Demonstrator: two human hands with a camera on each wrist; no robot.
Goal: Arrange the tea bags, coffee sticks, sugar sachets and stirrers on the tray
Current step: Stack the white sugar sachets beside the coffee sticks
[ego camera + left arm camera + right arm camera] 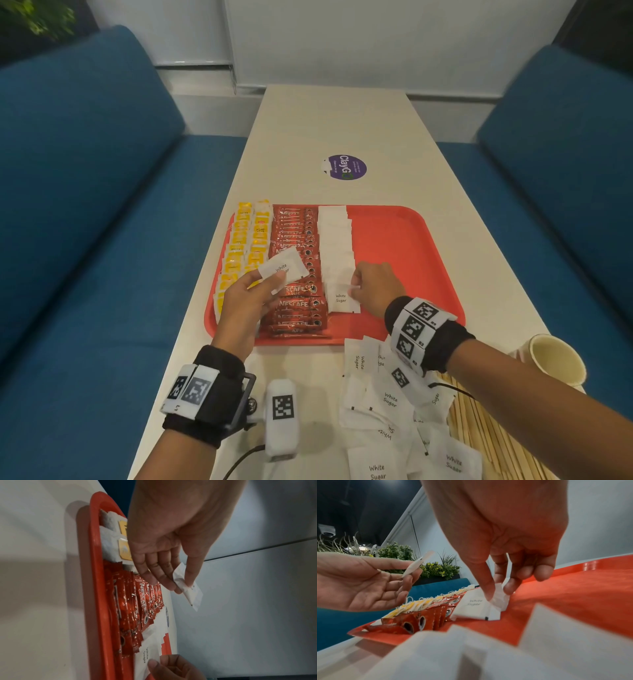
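Observation:
A red tray (pixel 404 240) holds a column of yellow tea bags (pixel 241 246), a column of red coffee sticks (pixel 298 274) and a column of white sugar sachets (pixel 335 246). My left hand (pixel 253 291) hovers over the coffee sticks and pinches one white sugar sachet (pixel 282 269) between thumb and fingers, also seen as sachet (pixel 188 588). My right hand (pixel 373 287) pinches the top edge of the nearest sachet (pixel 340 298) in the sugar column, shown as sachet (pixel 481 605) lying on the tray (pixel 573 595).
Loose sugar sachets (pixel 390 401) lie piled on the table in front of the tray. Wooden stirrers (pixel 479 428) lie at the near right beside a paper cup (pixel 555 356). A white marked device (pixel 282 418) sits near the front edge. Blue sofas flank the table.

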